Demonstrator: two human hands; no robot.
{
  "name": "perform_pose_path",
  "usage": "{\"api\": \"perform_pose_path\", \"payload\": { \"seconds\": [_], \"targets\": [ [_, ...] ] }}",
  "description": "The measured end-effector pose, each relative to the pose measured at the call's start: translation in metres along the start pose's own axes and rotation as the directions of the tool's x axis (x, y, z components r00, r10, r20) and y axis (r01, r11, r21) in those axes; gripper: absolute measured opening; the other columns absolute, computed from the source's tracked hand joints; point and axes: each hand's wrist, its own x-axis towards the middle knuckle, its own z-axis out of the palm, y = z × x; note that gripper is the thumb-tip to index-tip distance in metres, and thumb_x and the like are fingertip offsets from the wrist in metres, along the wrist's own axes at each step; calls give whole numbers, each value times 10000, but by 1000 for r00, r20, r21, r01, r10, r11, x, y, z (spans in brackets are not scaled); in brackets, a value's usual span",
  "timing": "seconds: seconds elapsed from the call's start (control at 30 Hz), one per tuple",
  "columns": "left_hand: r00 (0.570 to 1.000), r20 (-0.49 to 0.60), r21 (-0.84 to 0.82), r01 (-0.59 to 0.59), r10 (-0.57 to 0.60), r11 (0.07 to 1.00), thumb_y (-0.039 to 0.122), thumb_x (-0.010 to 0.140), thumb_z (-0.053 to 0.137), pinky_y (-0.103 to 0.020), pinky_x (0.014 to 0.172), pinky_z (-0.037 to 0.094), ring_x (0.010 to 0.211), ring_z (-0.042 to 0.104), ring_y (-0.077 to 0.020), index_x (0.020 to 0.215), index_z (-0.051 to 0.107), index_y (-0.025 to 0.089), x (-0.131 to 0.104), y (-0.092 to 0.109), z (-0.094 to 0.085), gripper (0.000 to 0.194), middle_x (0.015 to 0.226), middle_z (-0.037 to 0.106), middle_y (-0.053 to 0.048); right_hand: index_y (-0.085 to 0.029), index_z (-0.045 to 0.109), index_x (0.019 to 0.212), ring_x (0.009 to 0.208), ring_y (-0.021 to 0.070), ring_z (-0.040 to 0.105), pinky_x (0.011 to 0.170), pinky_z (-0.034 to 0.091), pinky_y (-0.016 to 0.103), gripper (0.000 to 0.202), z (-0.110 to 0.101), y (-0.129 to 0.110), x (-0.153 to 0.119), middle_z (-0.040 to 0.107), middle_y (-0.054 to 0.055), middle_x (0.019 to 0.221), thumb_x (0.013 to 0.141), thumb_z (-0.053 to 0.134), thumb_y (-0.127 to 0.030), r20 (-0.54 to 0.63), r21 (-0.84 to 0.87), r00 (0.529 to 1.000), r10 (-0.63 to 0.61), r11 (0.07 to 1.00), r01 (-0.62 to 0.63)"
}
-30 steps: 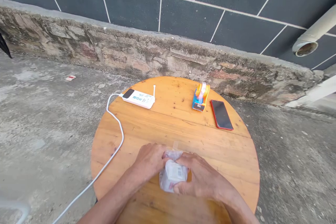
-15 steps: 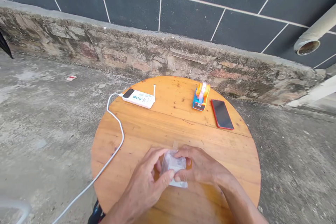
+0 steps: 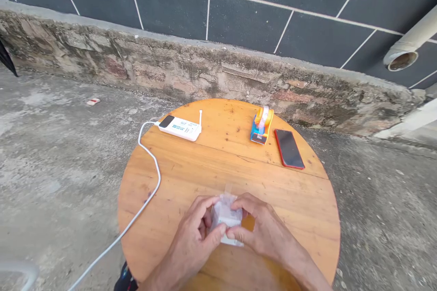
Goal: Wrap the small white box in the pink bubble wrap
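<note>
The left hand (image 3: 186, 243) and right hand (image 3: 268, 225) are showing bare, with long fingers (image 3: 204, 203) and blunt thumbs (image 3: 241, 234). Both forearms (image 3: 302, 261) are appearing bare too. A dark patch (image 3: 123, 279) (perhaps clothing, too cropped to tell) is peeking out at lower left.

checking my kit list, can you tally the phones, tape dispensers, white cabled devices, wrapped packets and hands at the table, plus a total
Phone: 1
Tape dispenser: 1
White cabled device: 1
Wrapped packet, held between both hands: 1
Hands, the left hand and the right hand: 2
Total: 6
</note>
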Motion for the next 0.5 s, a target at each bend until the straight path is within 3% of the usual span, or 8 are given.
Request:
{"api": "perform_pose_path", "payload": {
  "seconds": [0.13,0.23,0.33,0.4,0.5],
  "targets": [
    [995,23,41,-101,100,994,106,711,584,-216,551,514,712,601,-125,1284,450,254,-10,-3,-3,607,1112,582,-64,-240,615,992,952,198,585,834,462,313,317,8,-8,-17,624,29,1051,711,750,-182,-59,-108,993,-105,989,98],
    [972,82,162,-229,218,960,47,649,582,-255,720,556,889,631,-166,1333,396,293,-16,-6,-7,751,1282,538,-66,-225,597,1047,951,238,587,816,481,357,355,26,-1,-30,607,78,1105,720,735,-206,-144,-250,967,-210,953,170],
    [937,155,229,-342,313,911,25,630,576,-306,922,511,1082,596,-209,1313,420,296,-20,-5,-11,751,1245,593,-45,-210,574,1108,893,250,599,749,495,365,381,41,10,-41,612,108,1094,747,693,-230,-220,-367,920,-325,901,231],
    [917,181,219,-389,354,895,16,620,568,-309,954,492,1080,601,-204,1261,460,292,-21,-3,-13,706,1183,633,-34,-210,580,1099,842,249,605,705,497,363,359,41,12,-44,624,111,1059,763,680,-286,-205,-388,908,-366,882,268],
    [907,189,175,-409,377,896,0,584,557,-295,912,508,1026,621,-194,1200,491,282,-21,0,-14,680,1126,656,-28,-241,586,1093,881,256,609,747,508,376,385,23,5,-46,631,91,1044,768,692,-418,-83,-268,948,-308,923,276]
  ]
}}
